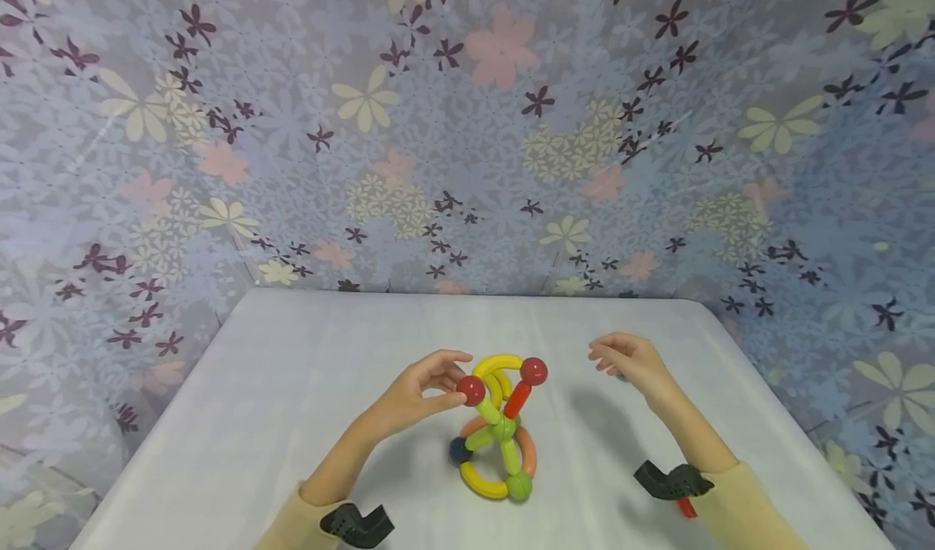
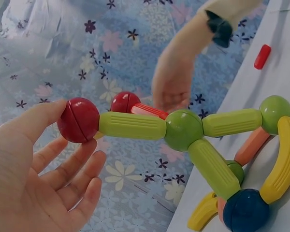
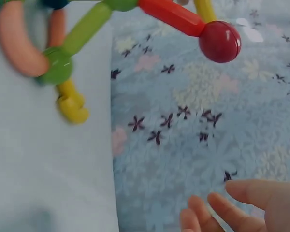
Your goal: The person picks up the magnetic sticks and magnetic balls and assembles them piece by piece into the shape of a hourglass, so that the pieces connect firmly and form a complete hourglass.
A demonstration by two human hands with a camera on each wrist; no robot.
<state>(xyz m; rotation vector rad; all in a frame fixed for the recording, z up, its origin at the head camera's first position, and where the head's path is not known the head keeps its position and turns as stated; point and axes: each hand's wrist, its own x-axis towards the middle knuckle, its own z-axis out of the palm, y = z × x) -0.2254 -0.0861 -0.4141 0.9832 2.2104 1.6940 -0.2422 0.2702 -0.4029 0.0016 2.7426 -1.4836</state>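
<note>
On the table stands a model of magnetic sticks and balls [image 1: 504,428], with light green sticks [image 2: 133,126], a red stick [image 3: 171,15], curved yellow sticks [image 1: 484,483] and curved orange ones [image 3: 18,41]. Thumb and fingertips of my left hand [image 2: 48,164] pinch the red ball [image 2: 79,120] at its upper left end. A second red ball [image 1: 534,371] tops the red stick. A dark blue ball [image 2: 246,210] and a green ball [image 1: 519,486] sit low in the frame. My right hand [image 1: 626,359] hovers to the right, apart from the model, fingers loosely bent around nothing.
A loose red stick [image 2: 262,56] lies on the white table [image 1: 292,347], partly hidden below the right sleeve in the head view. Dark wrist straps [image 1: 674,481] sit on both sleeves. Behind the table hangs a flowered cloth [image 1: 467,128].
</note>
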